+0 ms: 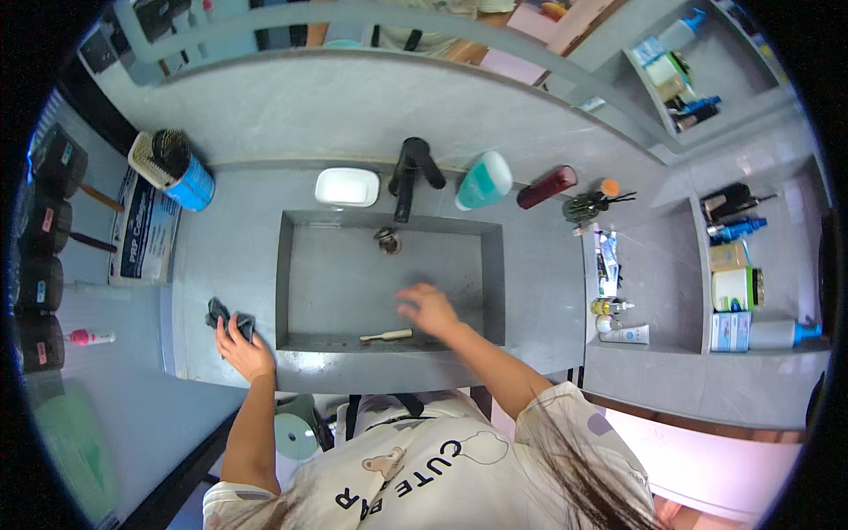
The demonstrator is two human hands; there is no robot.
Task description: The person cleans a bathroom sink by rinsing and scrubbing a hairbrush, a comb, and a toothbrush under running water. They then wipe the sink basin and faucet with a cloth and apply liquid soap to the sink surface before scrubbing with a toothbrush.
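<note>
On the counter left of the sink, my left hand (244,348) grips a crumpled dark grey cloth (220,311) under its fingers. Over the grey rectangular basin (344,278), my right hand (429,310) hovers with its fingers apart and nothing in them. A small brush with a pale handle (395,334) lies on the basin floor along the front wall, near my right wrist. Towards the back of the basin is a metal drain stopper (387,241), below the black faucet (409,173).
Along the back stand a white soap dish (347,187), a teal bottle (485,182), a dark red bottle (547,187) and a reed diffuser (585,207). A blue container with hairbrushes (189,182) stands back left. Wall-mounted cups (44,285) line the left; toiletries fill shelf niches (702,278) on the right.
</note>
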